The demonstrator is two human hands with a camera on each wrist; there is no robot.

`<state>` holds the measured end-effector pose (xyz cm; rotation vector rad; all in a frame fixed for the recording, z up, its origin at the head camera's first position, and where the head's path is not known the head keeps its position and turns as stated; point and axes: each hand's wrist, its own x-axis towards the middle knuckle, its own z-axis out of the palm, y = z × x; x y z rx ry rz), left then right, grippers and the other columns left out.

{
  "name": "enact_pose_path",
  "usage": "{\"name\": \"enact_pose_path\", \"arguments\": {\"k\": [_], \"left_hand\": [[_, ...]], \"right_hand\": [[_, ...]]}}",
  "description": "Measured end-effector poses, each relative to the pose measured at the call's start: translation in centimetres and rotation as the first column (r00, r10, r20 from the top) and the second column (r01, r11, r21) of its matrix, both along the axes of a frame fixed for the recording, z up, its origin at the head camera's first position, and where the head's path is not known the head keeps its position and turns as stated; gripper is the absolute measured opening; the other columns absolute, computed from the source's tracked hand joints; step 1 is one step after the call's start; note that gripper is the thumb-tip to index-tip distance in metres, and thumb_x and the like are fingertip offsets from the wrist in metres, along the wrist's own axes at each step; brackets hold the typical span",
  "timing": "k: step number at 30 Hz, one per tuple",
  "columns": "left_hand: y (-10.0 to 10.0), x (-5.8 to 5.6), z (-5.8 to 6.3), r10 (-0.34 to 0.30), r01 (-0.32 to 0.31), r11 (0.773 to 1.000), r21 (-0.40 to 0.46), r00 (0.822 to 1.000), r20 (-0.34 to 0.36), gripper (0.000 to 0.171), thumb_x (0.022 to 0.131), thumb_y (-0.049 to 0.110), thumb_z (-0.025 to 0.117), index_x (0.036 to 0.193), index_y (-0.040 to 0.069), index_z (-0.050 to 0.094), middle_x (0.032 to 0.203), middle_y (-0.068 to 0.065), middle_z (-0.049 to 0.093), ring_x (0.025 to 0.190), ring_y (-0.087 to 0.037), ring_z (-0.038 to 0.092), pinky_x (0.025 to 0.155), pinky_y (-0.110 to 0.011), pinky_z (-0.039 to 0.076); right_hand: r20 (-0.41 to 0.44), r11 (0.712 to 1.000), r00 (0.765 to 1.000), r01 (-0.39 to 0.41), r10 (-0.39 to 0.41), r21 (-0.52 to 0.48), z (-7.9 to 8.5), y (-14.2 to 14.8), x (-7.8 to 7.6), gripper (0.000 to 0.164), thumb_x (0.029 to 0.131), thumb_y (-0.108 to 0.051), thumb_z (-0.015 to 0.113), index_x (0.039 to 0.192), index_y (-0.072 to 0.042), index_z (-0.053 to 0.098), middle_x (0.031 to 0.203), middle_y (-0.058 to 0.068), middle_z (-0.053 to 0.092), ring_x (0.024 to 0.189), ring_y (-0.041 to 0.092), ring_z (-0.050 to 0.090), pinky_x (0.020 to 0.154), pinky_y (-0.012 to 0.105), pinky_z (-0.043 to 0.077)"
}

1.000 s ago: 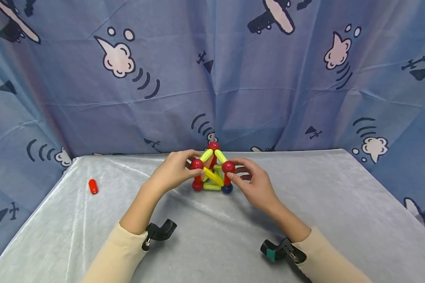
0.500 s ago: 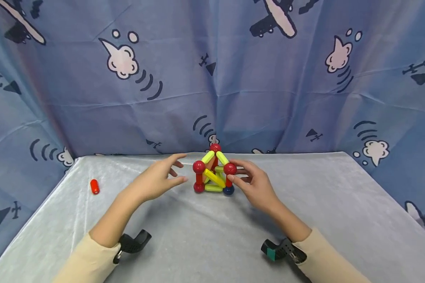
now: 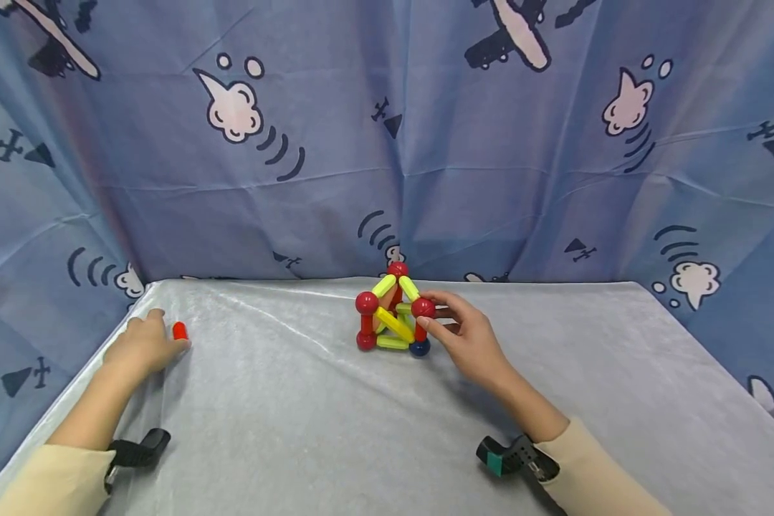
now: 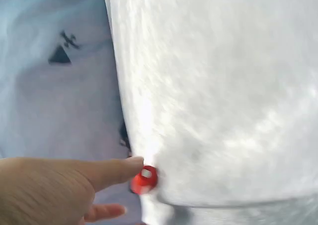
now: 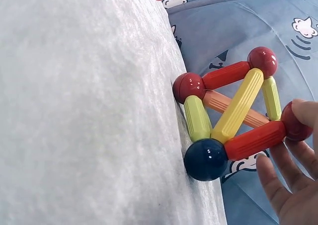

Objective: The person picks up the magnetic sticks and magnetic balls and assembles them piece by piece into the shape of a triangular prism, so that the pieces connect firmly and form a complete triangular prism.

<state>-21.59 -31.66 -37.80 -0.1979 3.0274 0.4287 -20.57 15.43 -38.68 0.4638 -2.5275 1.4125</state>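
A frame built of magnetic rods and balls [image 3: 393, 326] stands on the table in the head view. It has red balls, one dark blue ball [image 5: 205, 159], and red, orange and yellow rods. My right hand [image 3: 467, 340] pinches the red ball [image 3: 423, 307] at its upper right corner, thumb in front and fingers behind. Far to the left, my left hand [image 3: 137, 349] reaches around a loose red rod [image 3: 180, 330], thumb and fingers spread to either side. The left wrist view puts a fingertip right by the rod's end [image 4: 146, 174]; whether they touch, I cannot tell.
A pale velvety cloth [image 3: 297, 430] covers the table, with shallow creases. Behind and beside it hangs a blue curtain [image 3: 335, 143] printed with planes and clouds. The table's left edge runs close to my left hand.
My left hand has let go of the frame's left red ball and swung far left to the loose red rod. My right hand keeps its hold, and the frame stays standing.
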Motion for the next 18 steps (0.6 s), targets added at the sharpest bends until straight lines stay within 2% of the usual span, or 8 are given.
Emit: {"name": "enact_pose_path", "arguments": {"k": [3, 8, 10, 14, 18], "left_hand": [[-0.8, -0.4, -0.4, 0.000, -0.001, 1.000, 0.013, 0.999, 0.040, 0.064, 0.090, 0.031, 0.059, 0.130, -0.017, 0.046, 0.128, -0.046, 0.049, 0.109, -0.060, 0.055, 0.078, -0.062, 0.051], [-0.6, -1.3, -0.4, 0.003, -0.006, 0.999, 0.031, 0.997, 0.072, 0.072, 0.094, 0.045, 0.060, 0.132, -0.015, 0.048, 0.132, -0.042, 0.051, 0.111, -0.056, 0.057, 0.078, -0.060, 0.051], [-0.2, -1.7, -0.5, 0.017, -0.020, 0.999, 0.051, 0.998, 0.062, 0.070, 0.094, 0.045, 0.060, 0.131, -0.013, 0.050, 0.129, -0.040, 0.054, 0.108, -0.053, 0.059, 0.075, -0.056, 0.051], [-0.2, -2.4, -1.1, 0.048, -0.048, 0.995, 0.086, 0.999, -0.001, 0.049, 0.092, 0.031, 0.063, 0.125, -0.005, 0.058, 0.126, -0.034, 0.060, 0.108, -0.052, 0.061, 0.069, -0.052, 0.051], [-0.8, -2.6, -1.6, 0.018, -0.011, 0.993, 0.117, 0.998, -0.060, 0.042, 0.092, 0.025, 0.063, 0.123, -0.004, 0.061, 0.124, -0.032, 0.063, 0.107, -0.052, 0.062, 0.070, -0.050, 0.051]], "right_hand": [[0.005, 1.000, 1.000, -0.002, 0.002, -0.008, 0.0, 0.1, 0.0, 0.042, 0.097, -0.023, 0.069, 0.137, -0.016, 0.060, 0.136, 0.008, 0.063, 0.115, 0.026, 0.067, 0.091, 0.037, 0.060], [0.015, 1.000, 1.000, -0.005, 0.005, -0.022, -0.1, 0.2, 0.0, 0.041, 0.097, -0.025, 0.069, 0.137, -0.016, 0.061, 0.135, 0.008, 0.064, 0.115, 0.026, 0.067, 0.092, 0.037, 0.060], [0.015, 1.000, 1.000, -0.001, 0.001, -0.022, -0.1, 0.3, 0.1, 0.041, 0.097, -0.025, 0.069, 0.136, -0.016, 0.061, 0.134, 0.008, 0.064, 0.115, 0.026, 0.067, 0.092, 0.037, 0.060], [0.013, 1.000, 1.000, -0.007, 0.007, -0.028, -0.3, 0.3, 0.1, 0.041, 0.097, -0.025, 0.069, 0.136, -0.016, 0.061, 0.134, 0.008, 0.065, 0.115, 0.026, 0.067, 0.092, 0.036, 0.060], [0.015, 0.999, 1.000, -0.016, 0.017, -0.033, -0.4, 0.3, 0.0, 0.041, 0.097, -0.026, 0.069, 0.136, -0.017, 0.061, 0.133, 0.008, 0.065, 0.115, 0.026, 0.067, 0.091, 0.035, 0.060]]}}
